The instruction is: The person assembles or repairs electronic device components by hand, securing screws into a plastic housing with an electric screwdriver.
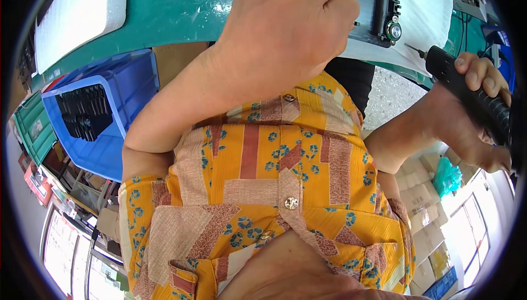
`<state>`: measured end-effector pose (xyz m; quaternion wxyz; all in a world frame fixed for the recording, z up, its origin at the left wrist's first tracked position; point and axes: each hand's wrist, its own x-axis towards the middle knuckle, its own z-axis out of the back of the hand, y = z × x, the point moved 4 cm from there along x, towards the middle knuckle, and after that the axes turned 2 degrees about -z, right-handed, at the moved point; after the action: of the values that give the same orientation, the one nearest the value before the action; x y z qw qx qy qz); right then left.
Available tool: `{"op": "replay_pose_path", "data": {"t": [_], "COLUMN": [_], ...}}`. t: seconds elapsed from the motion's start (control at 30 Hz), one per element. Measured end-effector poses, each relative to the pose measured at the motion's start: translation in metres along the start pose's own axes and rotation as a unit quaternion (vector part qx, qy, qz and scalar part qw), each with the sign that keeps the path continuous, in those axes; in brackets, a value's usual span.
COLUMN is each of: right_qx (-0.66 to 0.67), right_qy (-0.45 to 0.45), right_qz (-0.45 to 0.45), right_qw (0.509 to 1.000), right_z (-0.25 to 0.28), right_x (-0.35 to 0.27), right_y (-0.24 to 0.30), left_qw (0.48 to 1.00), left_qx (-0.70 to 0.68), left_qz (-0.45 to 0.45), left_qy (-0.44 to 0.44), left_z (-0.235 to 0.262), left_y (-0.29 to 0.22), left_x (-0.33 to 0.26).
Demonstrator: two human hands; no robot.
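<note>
My left hand [291, 20] is closed, knuckles up, over the near edge of the bench beside a black flat part [362, 3]. Its fingertips are hidden, so whatever it may pinch does not show. In my right hand [455, 121] is a black electric screwdriver [446, 65], with fingers wrapped round its body. The thin bit points left, a short way from the black part's corner and not touching it. At that corner sits a small round silver piece [393, 31] with a greenish rim.
The green bench top [181, 9] carries a white foam sheet [82, 14] at left and another white sheet [422, 9] under the black part. Below the bench at left stands a blue bin [118, 107] with several black parts. Cardboard boxes [422, 206] are at lower right.
</note>
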<state>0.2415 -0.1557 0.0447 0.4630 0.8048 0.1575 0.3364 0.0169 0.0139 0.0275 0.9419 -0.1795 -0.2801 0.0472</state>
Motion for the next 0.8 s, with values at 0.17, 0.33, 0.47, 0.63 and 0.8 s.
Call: {"op": "replay_pose_path", "data": {"t": [0.17, 0.33, 0.47, 0.63, 0.8], "right_qx": [-0.004, -0.017, 0.027, 0.069, 0.085], "right_qy": [0.013, 0.039, 0.161, 0.109, 0.162], "right_qz": [0.006, 0.038, 0.075, 0.111, 0.156], "right_qw": [1.000, 0.998, 0.984, 0.985, 0.971], "right_z": [-0.001, -0.013, -0.041, -0.036, -0.019], "right_x": [0.004, 0.002, -0.005, -0.001, 0.047], "right_y": [-0.004, 0.003, 0.002, 0.007, 0.034], "left_qw": [0.995, 0.999, 0.995, 0.996, 0.995], "left_qx": [0.093, 0.037, -0.046, -0.057, -0.063], "left_qz": [-0.032, -0.006, 0.000, -0.002, -0.009], "left_qy": [-0.032, -0.036, -0.090, -0.070, -0.081], "left_z": [-0.002, -0.001, -0.017, -0.019, -0.017], "left_y": [-0.003, -0.003, 0.008, 0.001, -0.003], "left_x": [0.005, 0.008, -0.004, -0.011, -0.001]}}
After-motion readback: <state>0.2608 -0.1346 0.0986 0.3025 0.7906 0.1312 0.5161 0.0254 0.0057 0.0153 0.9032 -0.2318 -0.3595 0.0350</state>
